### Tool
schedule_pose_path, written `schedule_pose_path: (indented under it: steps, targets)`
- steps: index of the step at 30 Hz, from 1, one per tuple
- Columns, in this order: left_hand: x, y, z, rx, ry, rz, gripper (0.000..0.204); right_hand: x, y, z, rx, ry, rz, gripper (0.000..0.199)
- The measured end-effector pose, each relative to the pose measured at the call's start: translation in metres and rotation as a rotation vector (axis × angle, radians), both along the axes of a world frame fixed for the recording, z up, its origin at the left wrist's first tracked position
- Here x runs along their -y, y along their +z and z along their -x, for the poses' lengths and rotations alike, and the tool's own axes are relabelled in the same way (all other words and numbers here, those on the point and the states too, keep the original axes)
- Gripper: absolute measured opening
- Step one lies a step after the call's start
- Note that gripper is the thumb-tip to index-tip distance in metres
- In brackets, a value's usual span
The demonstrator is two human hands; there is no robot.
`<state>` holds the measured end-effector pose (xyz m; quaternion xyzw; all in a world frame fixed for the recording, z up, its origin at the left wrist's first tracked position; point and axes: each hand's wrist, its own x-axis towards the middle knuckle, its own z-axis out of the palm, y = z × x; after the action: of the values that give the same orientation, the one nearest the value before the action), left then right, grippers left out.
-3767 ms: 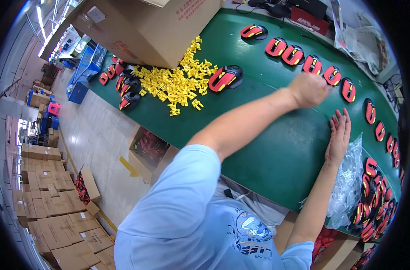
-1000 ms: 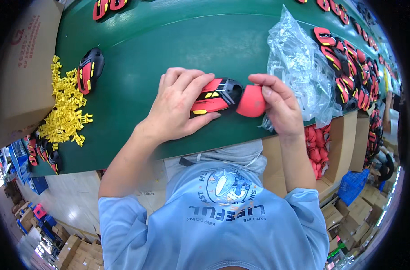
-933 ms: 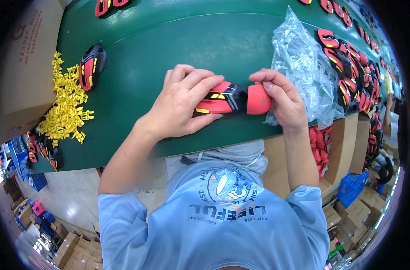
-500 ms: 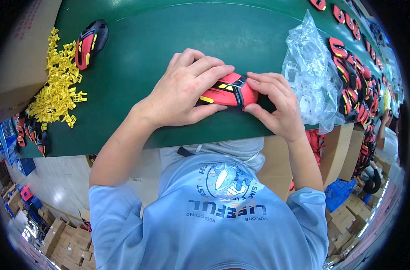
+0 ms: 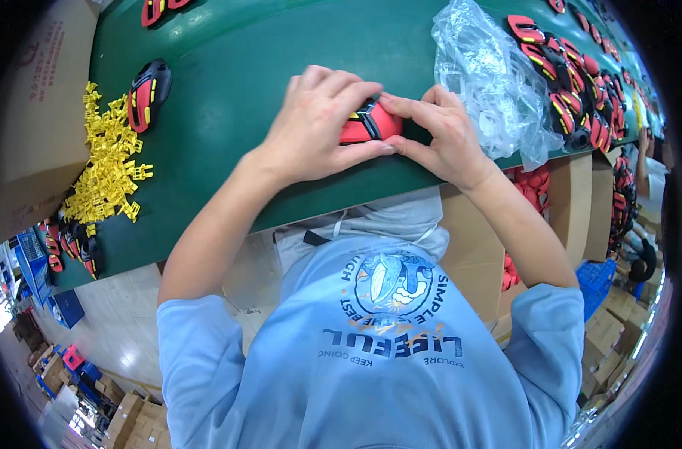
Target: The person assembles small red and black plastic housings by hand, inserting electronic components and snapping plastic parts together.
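Note:
My left hand is wrapped over the left end of a red and black plastic shell just above or on the green table; its palm hides much of the piece. At the other end, the fingers and thumb of my right hand pinch the shell's rounded red tip, with the thumbs low and the fingertips along the far edge. Another red and black shell with yellow stripes lies to the left, near a heap of small yellow plastic clips.
A crumpled clear plastic bag lies right of my hands, beside a pile of red and black shells. A cardboard box stands at the left. Below the table's right side, another carton stands by red parts. Someone else's arm shows far right.
The whole view has turned a little. Both hands still hold the shell; my right fingers have closed into a tighter pinch at its tip, and the shell is more covered.

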<state>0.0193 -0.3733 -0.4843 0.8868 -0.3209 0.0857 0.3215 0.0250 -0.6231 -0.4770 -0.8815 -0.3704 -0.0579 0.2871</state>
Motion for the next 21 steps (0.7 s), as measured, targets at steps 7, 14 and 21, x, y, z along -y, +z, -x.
schedule_pose_path:
  steps: [7, 14, 21]
  targets:
    - [0.008, -0.003, 0.007, 0.025, 0.051, -0.007, 0.060, 0.010, 0.057, -0.006, -0.510, 0.001, -0.973, 0.014]
    - [-0.008, 0.003, -0.017, 0.035, 0.064, -0.012, 0.062, -0.077, 0.056, -0.025, -0.464, 0.058, -1.053, 0.046]
    - [-0.047, 0.069, 0.005, 0.053, 0.032, 0.162, 0.059, -0.018, 0.057, 0.005, -0.945, 0.149, -1.292, 0.056]
